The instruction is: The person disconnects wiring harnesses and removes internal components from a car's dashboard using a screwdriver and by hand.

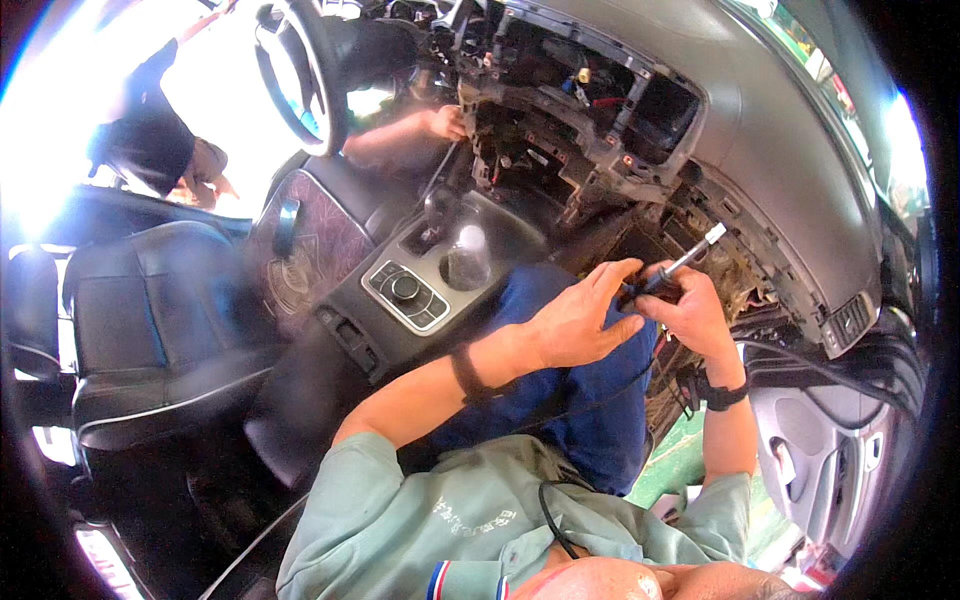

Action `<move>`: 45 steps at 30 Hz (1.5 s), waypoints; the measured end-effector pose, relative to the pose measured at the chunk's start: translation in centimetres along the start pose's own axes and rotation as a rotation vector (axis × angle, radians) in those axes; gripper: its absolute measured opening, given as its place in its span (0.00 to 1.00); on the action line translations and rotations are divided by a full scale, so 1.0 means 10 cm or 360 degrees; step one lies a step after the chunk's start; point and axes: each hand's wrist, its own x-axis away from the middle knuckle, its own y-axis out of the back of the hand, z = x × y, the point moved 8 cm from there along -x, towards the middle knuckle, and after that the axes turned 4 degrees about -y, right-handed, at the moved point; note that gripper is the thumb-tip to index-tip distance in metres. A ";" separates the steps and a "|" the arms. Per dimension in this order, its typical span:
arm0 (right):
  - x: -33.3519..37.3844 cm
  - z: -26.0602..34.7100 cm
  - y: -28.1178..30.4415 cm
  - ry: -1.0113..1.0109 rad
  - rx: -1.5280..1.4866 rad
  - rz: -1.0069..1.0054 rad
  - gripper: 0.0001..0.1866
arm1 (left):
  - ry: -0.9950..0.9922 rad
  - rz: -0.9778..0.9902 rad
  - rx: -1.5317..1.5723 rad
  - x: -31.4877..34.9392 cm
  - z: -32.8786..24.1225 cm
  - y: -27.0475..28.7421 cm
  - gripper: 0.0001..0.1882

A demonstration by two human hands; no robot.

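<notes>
A slim tool with a metal shaft [683, 256] and a pale, squared tip points up and to the right in front of the stripped dashboard. It looks like a ratchet with an extension bar, though its dark rear end is mostly hidden by fingers. My right hand [697, 312] is closed round the tool's lower part. From the left, my left hand [585, 318] meets it, thumb and fingers curled about the dark end. Both hands are above my blue trouser legs [600, 405].
The opened dashboard [590, 150] shows bare brackets and wiring. A co-worker's hand [447, 123] reaches in past the steering wheel [300, 80]. Left of my legs runs the centre console [405, 287] with a round knob; the door [815, 450] stands at the right.
</notes>
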 end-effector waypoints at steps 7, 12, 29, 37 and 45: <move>-0.66 0.91 -0.77 0.0053 0.0067 0.0174 0.18 | -0.0136 -0.0571 -0.0175 0.25 -0.04 1.21 0.23; -1.36 1.25 -0.93 0.0361 0.0212 0.0055 0.16 | -0.0044 -0.0926 -0.0449 0.29 0.28 2.15 0.18; -3.54 1.84 -1.57 0.1146 0.2630 -0.0396 0.20 | 0.0335 -0.1499 -0.0639 0.12 1.38 3.75 0.13; -3.59 1.71 -1.62 0.1427 0.2471 -0.0662 0.21 | 0.0211 -0.1597 -0.0871 0.11 1.73 3.65 0.12; -3.57 1.76 -1.67 0.1671 0.2418 -0.0754 0.18 | 0.0341 -0.1611 -0.0439 0.12 2.03 3.51 0.13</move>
